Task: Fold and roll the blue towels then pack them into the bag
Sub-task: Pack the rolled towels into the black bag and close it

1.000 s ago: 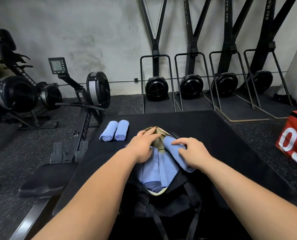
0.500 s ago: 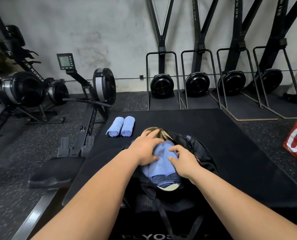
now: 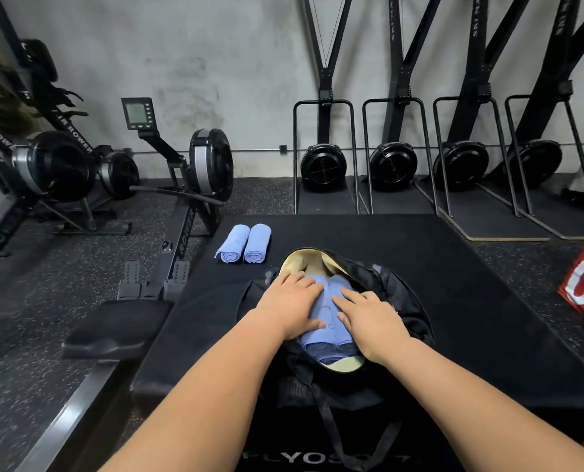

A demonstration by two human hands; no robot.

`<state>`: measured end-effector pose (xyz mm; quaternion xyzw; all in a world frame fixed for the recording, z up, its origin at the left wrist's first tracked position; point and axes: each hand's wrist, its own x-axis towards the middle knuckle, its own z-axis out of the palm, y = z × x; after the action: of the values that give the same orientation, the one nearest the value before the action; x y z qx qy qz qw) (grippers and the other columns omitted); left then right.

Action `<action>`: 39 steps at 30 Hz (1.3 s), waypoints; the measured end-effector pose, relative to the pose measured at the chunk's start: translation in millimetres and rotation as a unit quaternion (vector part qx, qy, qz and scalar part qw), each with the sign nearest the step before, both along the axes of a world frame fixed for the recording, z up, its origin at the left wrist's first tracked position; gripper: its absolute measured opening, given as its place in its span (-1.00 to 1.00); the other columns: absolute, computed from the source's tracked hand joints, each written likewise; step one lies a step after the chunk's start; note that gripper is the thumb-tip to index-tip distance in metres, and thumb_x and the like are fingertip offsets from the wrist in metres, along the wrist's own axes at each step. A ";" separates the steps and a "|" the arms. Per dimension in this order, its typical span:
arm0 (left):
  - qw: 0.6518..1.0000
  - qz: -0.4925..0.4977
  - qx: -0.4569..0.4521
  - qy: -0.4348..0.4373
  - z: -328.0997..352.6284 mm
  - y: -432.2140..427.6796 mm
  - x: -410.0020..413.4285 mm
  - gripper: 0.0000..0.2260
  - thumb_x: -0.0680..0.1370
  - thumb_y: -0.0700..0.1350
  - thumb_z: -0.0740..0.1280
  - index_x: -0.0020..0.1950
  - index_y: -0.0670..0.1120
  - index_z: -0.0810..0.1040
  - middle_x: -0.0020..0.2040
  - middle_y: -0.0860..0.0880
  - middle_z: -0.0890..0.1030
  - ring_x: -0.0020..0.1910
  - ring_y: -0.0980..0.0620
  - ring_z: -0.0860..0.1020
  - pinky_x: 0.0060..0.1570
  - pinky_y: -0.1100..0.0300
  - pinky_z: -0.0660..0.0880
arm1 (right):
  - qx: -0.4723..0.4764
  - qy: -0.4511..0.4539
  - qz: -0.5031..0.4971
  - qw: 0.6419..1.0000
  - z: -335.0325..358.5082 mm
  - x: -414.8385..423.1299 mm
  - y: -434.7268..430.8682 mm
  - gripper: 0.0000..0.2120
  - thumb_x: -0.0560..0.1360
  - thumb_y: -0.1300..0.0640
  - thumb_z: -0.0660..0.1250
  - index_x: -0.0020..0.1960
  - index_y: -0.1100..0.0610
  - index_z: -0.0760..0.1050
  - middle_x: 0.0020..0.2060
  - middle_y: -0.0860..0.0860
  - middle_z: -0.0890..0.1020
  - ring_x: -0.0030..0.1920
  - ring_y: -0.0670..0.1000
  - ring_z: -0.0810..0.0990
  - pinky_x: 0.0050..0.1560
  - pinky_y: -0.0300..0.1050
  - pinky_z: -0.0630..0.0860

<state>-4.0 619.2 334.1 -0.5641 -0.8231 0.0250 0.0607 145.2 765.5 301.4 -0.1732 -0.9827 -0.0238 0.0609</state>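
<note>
Packing is under way. The left hand [image 3: 292,306] and right hand [image 3: 368,318] lie flat, fingers straight and gripping nothing, pressing the rolled blue towels [image 3: 328,342] into the bag [image 3: 402,301] at frame centre. Next, likely a reach up-left for the two spare rolls [image 3: 257,241] on the table [image 3: 419,250].

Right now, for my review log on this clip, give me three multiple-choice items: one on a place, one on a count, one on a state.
1. Where do the loose rolled towels lie?
A) on the black mat, left of the bag
B) stacked on top of the bag
C) right of the bag

2. How many rolled towels lie outside the bag?
A) none
B) two
C) five

3. How are the left hand and right hand placed?
A) both lifted clear of the bag
B) both flat on the packed towels
C) both in fists on the mat

Answers: A, they sit side by side beyond the bag's left edge; B, a pair shows; B, straight fingers press the blue rolls inside the open bag.
</note>
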 end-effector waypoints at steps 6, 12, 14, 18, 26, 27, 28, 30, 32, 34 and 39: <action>0.995 -0.020 0.085 -0.058 16.5 -5.9 -4.2 -0.34 0.56 0.28 0.40 0.59 0.04 0.36 0.57 0.05 0.40 0.63 -0.05 0.19 0.59 0.04 0.13 | -0.017 0.069 0.025 0.997 30.9 -3.7 6.7 -0.59 0.69 -0.16 0.20 0.52 -0.16 0.42 0.45 -0.17 0.47 0.26 0.09 0.44 0.14 0.05 0.50; 0.970 -0.003 0.215 -0.114 31.6 -20.6 -17.4 -0.53 0.59 0.12 0.42 0.48 0.02 0.53 0.37 0.02 0.58 0.43 -0.04 0.42 0.45 0.04 0.35 | -0.076 0.191 0.070 0.976 58.2 -25.2 9.2 -0.69 0.64 -0.05 0.35 0.37 -0.08 0.60 0.21 -0.11 0.62 0.11 0.06 0.45 0.16 0.04 0.51; 0.961 0.014 0.245 -0.128 33.6 -27.6 -23.9 -0.56 0.59 0.10 0.43 0.45 0.04 0.55 0.33 0.04 0.59 0.38 -0.01 0.46 0.40 0.02 0.40 | -0.096 0.224 0.078 0.967 65.3 -35.7 6.2 -0.72 0.63 0.01 0.39 0.33 -0.04 0.62 0.18 -0.07 0.62 0.12 0.09 0.46 0.14 0.02 0.50; 0.953 0.035 0.273 -0.129 35.4 -43.3 -37.9 -0.64 0.61 0.13 0.32 0.39 0.09 0.57 0.31 0.14 0.61 0.33 0.07 0.50 0.32 0.05 0.47 | -0.133 0.234 0.079 0.960 74.3 -61.8 -1.3 -0.74 0.62 0.03 0.40 0.30 -0.05 0.63 0.16 -0.07 0.60 0.14 0.07 0.47 0.18 0.03 0.49; 0.945 0.108 0.279 -0.133 10.3 -68.5 -69.1 -0.60 0.63 0.07 0.37 0.46 0.06 0.52 0.42 0.09 0.55 0.43 0.04 0.44 0.40 0.05 0.41 | -0.152 0.181 0.078 0.969 87.4 -118.7 -22.4 -0.70 0.64 -0.02 0.35 0.36 -0.04 0.58 0.26 -0.03 0.57 0.24 0.06 0.55 0.25 0.07 0.51; 0.944 0.115 0.277 -0.137 5.8 -70.5 -73.0 -0.60 0.64 0.08 0.37 0.47 0.06 0.51 0.43 0.09 0.54 0.44 0.03 0.44 0.41 0.01 0.40 | -0.148 0.169 0.077 0.971 88.2 -125.1 -23.7 -0.70 0.65 -0.03 0.34 0.36 -0.05 0.58 0.27 -0.02 0.56 0.23 0.07 0.56 0.25 0.08 0.51; 0.943 0.123 0.274 -0.141 0.4 -72.8 -79.1 -0.59 0.64 0.09 0.36 0.48 0.06 0.50 0.43 0.09 0.54 0.44 0.03 0.43 0.42 -0.01 0.40 | -0.141 0.154 0.074 0.975 89.1 -133.5 -25.5 -0.70 0.65 -0.05 0.32 0.36 -0.05 0.57 0.27 -0.02 0.56 0.24 0.08 0.56 0.25 0.07 0.51; 0.943 0.139 0.269 -0.141 -8.9 -77.3 -87.4 -0.59 0.65 0.10 0.34 0.49 0.06 0.49 0.43 0.08 0.54 0.45 0.02 0.42 0.42 -0.02 0.40 | -0.127 0.126 0.066 0.982 90.9 -146.2 -28.1 -0.70 0.66 -0.05 0.30 0.36 -0.04 0.58 0.25 0.01 0.57 0.25 0.11 0.55 0.24 0.06 0.50; 0.940 0.155 0.269 -0.142 -19.5 -81.4 -98.8 -0.59 0.67 0.10 0.32 0.50 0.04 0.49 0.43 0.07 0.54 0.45 0.01 0.43 0.43 -0.01 0.40 | -0.115 0.101 0.058 0.986 90.9 -162.1 -30.9 -0.71 0.66 -0.03 0.29 0.35 -0.03 0.59 0.22 0.04 0.59 0.25 0.14 0.56 0.23 0.06 0.50; 0.935 0.177 0.269 -0.150 -29.8 -85.4 -111.3 -0.58 0.68 0.11 0.30 0.52 0.03 0.48 0.44 0.07 0.54 0.45 0.00 0.42 0.43 -0.01 0.39 | -0.104 0.072 0.048 0.991 90.5 -179.3 -32.9 -0.71 0.65 -0.01 0.28 0.33 -0.03 0.60 0.19 0.06 0.62 0.24 0.15 0.56 0.21 0.05 0.52; 0.925 0.226 0.260 -0.163 -57.5 -92.8 -135.6 -0.57 0.70 0.10 0.26 0.55 0.01 0.45 0.47 0.05 0.52 0.48 -0.01 0.41 0.46 0.05 0.35 | -0.079 -0.029 0.022 0.996 88.3 -221.0 -32.9 -0.73 0.61 -0.05 0.32 0.26 0.01 0.60 0.16 0.04 0.65 0.16 0.16 0.61 0.15 0.07 0.60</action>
<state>-139.6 526.4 276.7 -0.3241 -0.9047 -0.2693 0.0628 -75.8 732.6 389.7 -0.1550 -0.9865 0.0500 0.0190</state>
